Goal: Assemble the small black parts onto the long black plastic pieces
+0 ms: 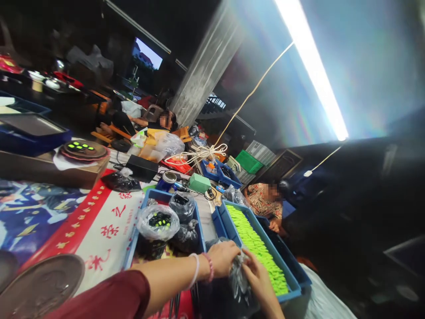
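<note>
Both of my hands are at the gathered neck of a clear plastic bag (pixel 239 283) that seems to hold something dark. My left hand (pixel 223 259), with two bracelets at the wrist, has its fingers closed on the bag's top. On the other side, my right hand (pixel 255 274) pinches the same plastic. Just beyond them lies a blue tray (pixel 295 296) with rows of bright yellow-green pieces (pixel 255 246). To the left, another blue tray (pixel 133 241) bears an open plastic bag (pixel 146 221) of black and yellow-green pieces and several tied dark bags.
A round brown plate (pixel 49 283) lies at the lower left on a printed sheet (pixel 109 221). Behind the trays are a green box (pixel 199 182), a blue can (pixel 166 180) and a hanging coiled cord (pixel 207 153). Another person (pixel 265 199) sits past the right tray; a second is farther back.
</note>
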{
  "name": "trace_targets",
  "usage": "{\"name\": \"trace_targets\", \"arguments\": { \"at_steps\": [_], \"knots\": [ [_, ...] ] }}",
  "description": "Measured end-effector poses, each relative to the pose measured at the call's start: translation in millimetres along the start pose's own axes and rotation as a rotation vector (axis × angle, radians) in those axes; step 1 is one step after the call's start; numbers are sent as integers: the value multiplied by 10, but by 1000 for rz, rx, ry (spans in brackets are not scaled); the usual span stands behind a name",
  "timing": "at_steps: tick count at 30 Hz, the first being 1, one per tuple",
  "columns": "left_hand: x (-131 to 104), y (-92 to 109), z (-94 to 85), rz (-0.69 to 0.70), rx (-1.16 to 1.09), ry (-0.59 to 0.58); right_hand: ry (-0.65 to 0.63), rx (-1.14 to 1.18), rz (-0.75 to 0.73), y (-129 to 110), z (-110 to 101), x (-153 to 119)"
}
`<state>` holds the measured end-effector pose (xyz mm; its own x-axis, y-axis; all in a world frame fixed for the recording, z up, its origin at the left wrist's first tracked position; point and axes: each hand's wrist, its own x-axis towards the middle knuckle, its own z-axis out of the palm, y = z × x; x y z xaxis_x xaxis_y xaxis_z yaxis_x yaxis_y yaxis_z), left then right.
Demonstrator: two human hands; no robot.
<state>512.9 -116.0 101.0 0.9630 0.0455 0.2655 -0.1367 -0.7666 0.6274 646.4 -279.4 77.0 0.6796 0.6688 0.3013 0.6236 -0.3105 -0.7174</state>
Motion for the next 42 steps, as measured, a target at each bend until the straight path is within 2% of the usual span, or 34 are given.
{"name": "trace_targets", "arguments": {
  "at_steps": [3,8,18,20,27,31,34,37,42],
  "knots": [
    [271,-25,169,-21,44,-50,-103,-129,-19,12,-67,78],
    [496,-40,296,-12,120,-128,-155,-318,-35,34,-170,142],
    [815,-86,157,-2,196,-189,-196,-382,-45,87,-626,109],
    [838,-67,160,-26,195,-196,-205,-429,-51,72,-620,107],
    [872,-124,145,-126,177,-221,-212,-570,-115,-49,-354,144],
    [895,-170,98,-160,156,-208,-243,-532,-92,-99,-553,143],
    [874,-113,102,-180,139,-190,-263,-472,-34,-89,-747,82],
    [813,-27,141,-185,123,-159,-187,-461,3,-66,-728,-3],
    [716,-39,189,-161,99,-112,3,-433,-33,-121,-441,-95]
  ]
}}
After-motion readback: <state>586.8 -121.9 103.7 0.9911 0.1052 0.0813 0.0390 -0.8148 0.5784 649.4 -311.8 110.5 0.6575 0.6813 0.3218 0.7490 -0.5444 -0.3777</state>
